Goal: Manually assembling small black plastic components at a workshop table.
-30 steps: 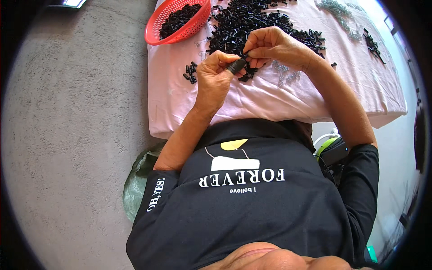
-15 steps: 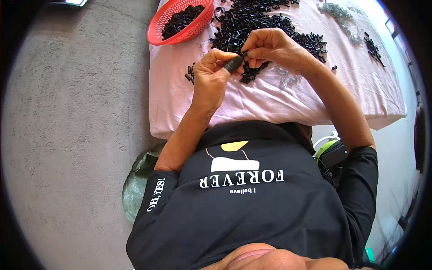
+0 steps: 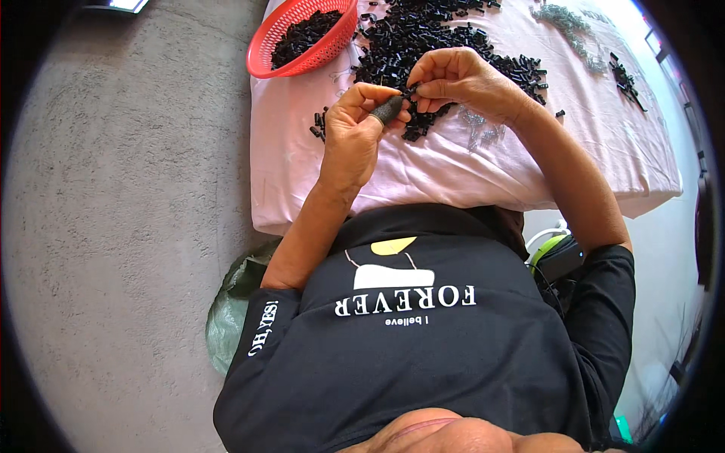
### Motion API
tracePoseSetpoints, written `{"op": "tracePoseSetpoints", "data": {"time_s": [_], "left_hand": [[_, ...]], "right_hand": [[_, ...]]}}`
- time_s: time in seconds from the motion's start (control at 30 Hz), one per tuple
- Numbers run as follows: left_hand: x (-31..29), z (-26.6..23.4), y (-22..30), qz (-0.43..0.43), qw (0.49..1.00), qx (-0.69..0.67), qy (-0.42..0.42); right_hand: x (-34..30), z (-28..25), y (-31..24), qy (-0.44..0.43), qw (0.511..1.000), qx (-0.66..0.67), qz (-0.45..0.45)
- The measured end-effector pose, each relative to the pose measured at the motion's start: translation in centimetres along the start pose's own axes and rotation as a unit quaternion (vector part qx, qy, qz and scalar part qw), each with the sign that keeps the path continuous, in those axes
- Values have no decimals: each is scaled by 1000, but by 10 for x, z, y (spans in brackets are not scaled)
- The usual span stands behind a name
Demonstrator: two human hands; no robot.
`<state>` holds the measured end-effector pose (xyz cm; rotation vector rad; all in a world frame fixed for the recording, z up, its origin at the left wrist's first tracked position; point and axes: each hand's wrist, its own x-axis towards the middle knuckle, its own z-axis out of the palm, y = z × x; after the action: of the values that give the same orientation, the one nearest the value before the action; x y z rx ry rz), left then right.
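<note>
Above the near side of the table, my left hand (image 3: pixel 361 113) is closed in a pinch, with a dark cover (image 3: pixel 388 111) over the thumb. Opposite it, my right hand (image 3: pixel 461 81) also pinches, its fingertips nearly meeting the left ones. Something small and black is between the fingertips, most likely one of the small black cylindrical pieces; the fingers hide most of it. Behind and under the hands spreads a large heap of such black pieces (image 3: pixel 423 38). A small pile of clear or silvery little parts (image 3: pixel 481 130) lies below my right wrist.
A red plastic basket (image 3: pixel 343 41) filled with black pieces stands at the table's far left. More silvery parts (image 3: pixel 566 29) and a small black cluster (image 3: pixel 625 81) lie at the right on the pink cloth (image 3: pixel 604 151). A greenish plastic bag (image 3: pixel 230 325) is on the floor.
My right fingertips have drawn slightly away from the left ones, and the left thumb has turned a little. Both hands keep their pinch over the same spot.
</note>
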<state>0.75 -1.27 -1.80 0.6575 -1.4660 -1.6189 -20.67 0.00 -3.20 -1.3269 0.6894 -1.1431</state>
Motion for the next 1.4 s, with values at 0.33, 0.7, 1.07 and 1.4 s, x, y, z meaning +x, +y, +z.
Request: {"op": "tracePoseSetpoints", "data": {"time_s": [0.33, 0.7, 1.07, 1.4], "left_hand": [[-6, 4, -4, -14, 1000, -11, 13], [-8, 7, -1, 29, 998, 62, 16], [-9, 11, 3, 7, 1000, 1, 16], [-9, 11, 1, 22, 997, 76, 27]], "right_hand": [[0, 2, 2, -5, 1000, 14, 0], [1, 2, 4, -9, 1000, 21, 9], [1, 1, 8, -11, 999, 39, 20], [1, 2, 5, -9, 1000, 4, 25]]}}
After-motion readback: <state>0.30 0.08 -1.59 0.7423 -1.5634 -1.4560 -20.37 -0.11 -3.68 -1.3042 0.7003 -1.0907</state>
